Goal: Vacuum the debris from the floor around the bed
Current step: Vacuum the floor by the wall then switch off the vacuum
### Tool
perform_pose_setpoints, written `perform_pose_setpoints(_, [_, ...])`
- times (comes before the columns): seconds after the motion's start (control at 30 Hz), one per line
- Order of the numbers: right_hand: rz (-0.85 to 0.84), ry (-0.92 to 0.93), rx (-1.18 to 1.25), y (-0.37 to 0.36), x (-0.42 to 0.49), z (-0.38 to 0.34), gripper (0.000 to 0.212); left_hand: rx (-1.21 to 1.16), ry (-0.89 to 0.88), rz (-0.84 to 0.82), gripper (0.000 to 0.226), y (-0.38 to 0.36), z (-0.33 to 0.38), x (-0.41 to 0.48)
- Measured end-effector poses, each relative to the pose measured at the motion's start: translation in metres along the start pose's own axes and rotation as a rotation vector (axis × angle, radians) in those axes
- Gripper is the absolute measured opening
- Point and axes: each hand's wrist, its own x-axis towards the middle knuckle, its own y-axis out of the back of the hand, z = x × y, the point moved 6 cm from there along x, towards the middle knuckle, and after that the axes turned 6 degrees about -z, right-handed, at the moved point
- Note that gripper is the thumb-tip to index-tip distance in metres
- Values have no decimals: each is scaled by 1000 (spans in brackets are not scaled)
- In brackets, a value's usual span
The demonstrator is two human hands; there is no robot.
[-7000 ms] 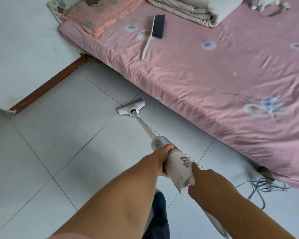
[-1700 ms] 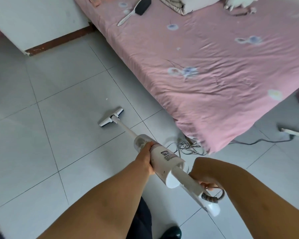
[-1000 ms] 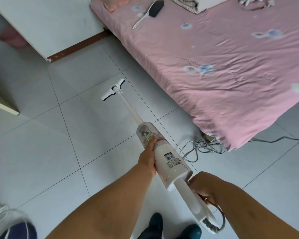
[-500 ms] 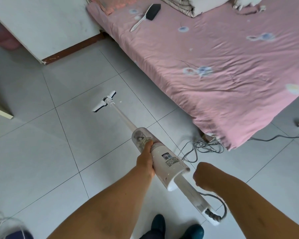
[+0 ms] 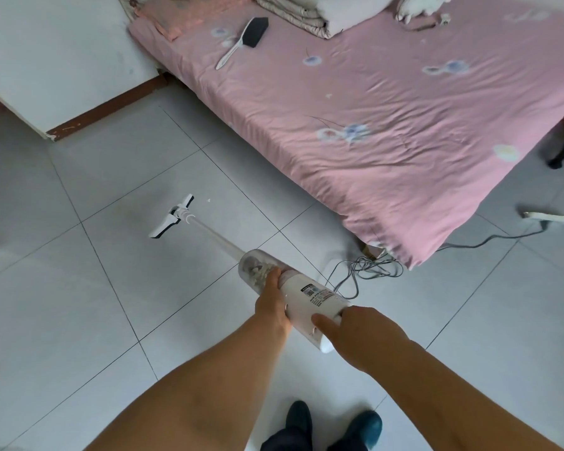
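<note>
**Floor pass beside the bed.** A person is guiding a stick vacuum (image 5: pixel 310 297) whose floor head (image 5: pixel 173 221) is resting on the tiled floor (image 5: pixel 79 304) left of centre, well apart from the bed (image 5: pixel 372 125) filling the upper right. A pale speck of debris (image 5: pixel 208 200) is lying just beside the head, so the next move is probably calling for a short push up and rightward over it. The left hand (image 5: pixel 272 302) is gripping the body at the dust cup (image 5: pixel 253 271), fingers (image 5: pixel 275 275) clamped round it. The right hand (image 5: pixel 362 327) is clasping the rear casing, thumb (image 5: pixel 323 322) lying flat on it. A tangled cable (image 5: pixel 365 270) near the bed corner is a likely snag.
</note>
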Motion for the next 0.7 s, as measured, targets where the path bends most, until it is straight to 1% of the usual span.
perform_pose_setpoints(0.1, [10, -43, -8, -2, -6, 13, 60, 24, 24, 9, 48, -4, -10, -4])
perform_pose_setpoints(0.2, [28, -69, -29, 0, -11, 27, 61, 25, 38, 4, 41, -11, -22, -9])
perform_pose_setpoints(0.43, [11, -129, -74, -1, -29, 66, 63, 76, 93, -40, 36, -32, -58, -23])
perform_pose_setpoints(0.5, [-17, -125, -51, -3, -36, 82, 64, 100, 116, -42, 37, -40, -74, -29])
perform_pose_setpoints(0.6, [-60, -124, 45, -1, -50, 105, 67, 116, 148, -30, 38, -49, -97, -39])
perform_pose_setpoints(0.63, [-64, -130, 74, 0, -57, 111, 65, 124, 158, -34, 38, -53, -105, -40])
perform_pose_setpoints(0.67, [-62, -114, 37, 2, -62, 118, 58, 133, 173, -36, 38, -59, -113, -45])
perform_pose_setpoints(0.7, [-6, -107, 70, 7, -69, 127, 44, 137, 187, -43, 38, -65, -123, -50])
